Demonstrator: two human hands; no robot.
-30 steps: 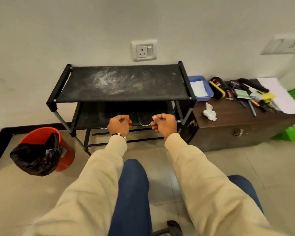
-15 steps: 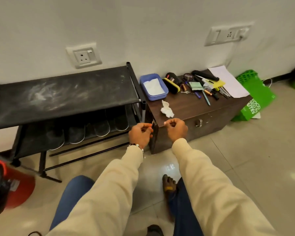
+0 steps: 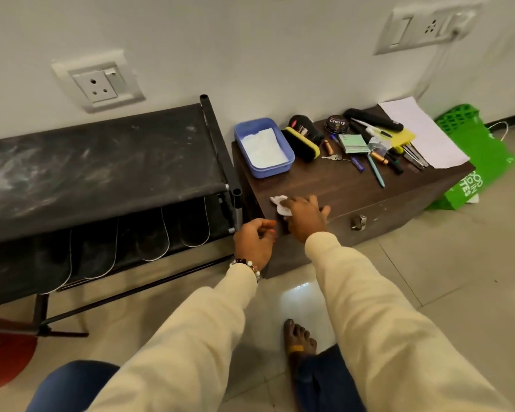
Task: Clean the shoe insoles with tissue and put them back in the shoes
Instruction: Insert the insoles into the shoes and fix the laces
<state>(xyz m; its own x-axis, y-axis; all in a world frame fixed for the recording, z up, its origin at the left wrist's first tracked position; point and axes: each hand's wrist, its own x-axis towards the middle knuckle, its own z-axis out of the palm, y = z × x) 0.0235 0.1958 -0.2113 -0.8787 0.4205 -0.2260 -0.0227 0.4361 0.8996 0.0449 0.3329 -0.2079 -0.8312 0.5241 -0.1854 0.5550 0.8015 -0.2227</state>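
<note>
Several dark insoles [image 3: 158, 233] with pale edges lie side by side on the lower shelf of a black shoe rack [image 3: 107, 162]. A crumpled white tissue [image 3: 278, 202] rests on the near left part of a brown wooden chest [image 3: 351, 185]. My right hand [image 3: 305, 217] lies on top of the tissue with fingers spread, covering most of it. My left hand [image 3: 254, 240] hovers at the chest's front left corner, beside the rack's post, fingers loosely curled around nothing. No shoes are in view.
A blue tray [image 3: 263, 147] of white tissue, a shoe brush [image 3: 302, 142], polish tins, pens, keys and paper crowd the chest's back. A green bag [image 3: 476, 162] stands to the right, a red bin [image 3: 3, 355] at lower left. My bare foot [image 3: 299, 340] is on the tiled floor.
My view swung right from the rack to the chest. My right hand reached forward onto the tissue and uncurled from a fist. My left hand left the insole shelf and followed to the chest's corner.
</note>
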